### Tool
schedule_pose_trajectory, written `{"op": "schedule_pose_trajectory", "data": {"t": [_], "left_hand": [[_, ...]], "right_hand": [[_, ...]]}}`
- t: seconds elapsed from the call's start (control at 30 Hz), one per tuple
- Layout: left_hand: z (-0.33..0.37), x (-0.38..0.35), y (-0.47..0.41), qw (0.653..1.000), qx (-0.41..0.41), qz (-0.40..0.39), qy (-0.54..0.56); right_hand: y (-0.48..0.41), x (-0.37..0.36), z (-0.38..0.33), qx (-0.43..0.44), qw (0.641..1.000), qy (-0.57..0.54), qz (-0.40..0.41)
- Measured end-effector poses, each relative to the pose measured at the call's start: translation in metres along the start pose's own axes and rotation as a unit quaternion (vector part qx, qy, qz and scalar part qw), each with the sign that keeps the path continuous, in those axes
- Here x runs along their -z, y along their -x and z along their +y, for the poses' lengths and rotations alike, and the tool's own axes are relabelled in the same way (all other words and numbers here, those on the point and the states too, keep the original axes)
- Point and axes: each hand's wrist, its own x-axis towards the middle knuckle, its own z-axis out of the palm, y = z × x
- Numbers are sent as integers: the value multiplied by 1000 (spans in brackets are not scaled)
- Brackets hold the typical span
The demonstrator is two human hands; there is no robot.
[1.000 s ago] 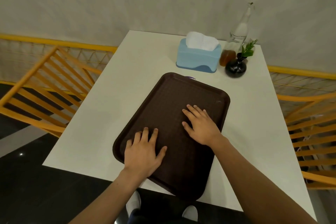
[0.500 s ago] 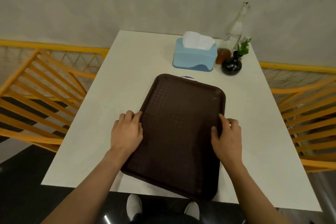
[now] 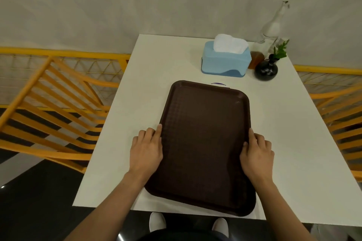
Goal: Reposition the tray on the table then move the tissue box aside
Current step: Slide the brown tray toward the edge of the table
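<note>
Now both hands' fingers clamped on tray [image 3: 203,143] long edges, left hand [image 3: 146,149], right hand [image 3: 257,153]; bare table [image 3: 293,143] alongside.

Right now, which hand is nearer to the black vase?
The right hand. It grips the tray's right edge, below the black vase at the table's far right. The left hand grips the opposite edge, across the tray.

Small purple-edged object [image 3: 218,83] mostly hidden behind far rim of dark brown plastic tray [image 3: 203,143], amber-filled glass container [image 3: 255,59] half concealed behind light blue tissue box [image 3: 225,62], orange slatted chairs [image 3: 49,107] cut off at left and right frame edges, forearms cropped at bottom
</note>
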Motion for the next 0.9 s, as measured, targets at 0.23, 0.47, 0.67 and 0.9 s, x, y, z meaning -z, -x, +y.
{"op": "schedule_pose_trajectory", "data": {"t": [0.23, 0.47, 0.67, 0.9], "left_hand": [[-38, 5, 4, 999, 28, 18, 23], [-59, 9, 13, 996, 76, 25, 25], [-70, 17, 20, 992, 118, 15, 30], [-87, 23, 20, 991, 126, 25, 34]], "right_hand": [[-5, -17, -37, 20, 1000, -6, -11], [-9, -24, -63, 34, 999, -8, -33], [-18, -30, -81, 59, 996, -14, -71], [-25, -37, -103, 69, 994, -8, -85]]}}
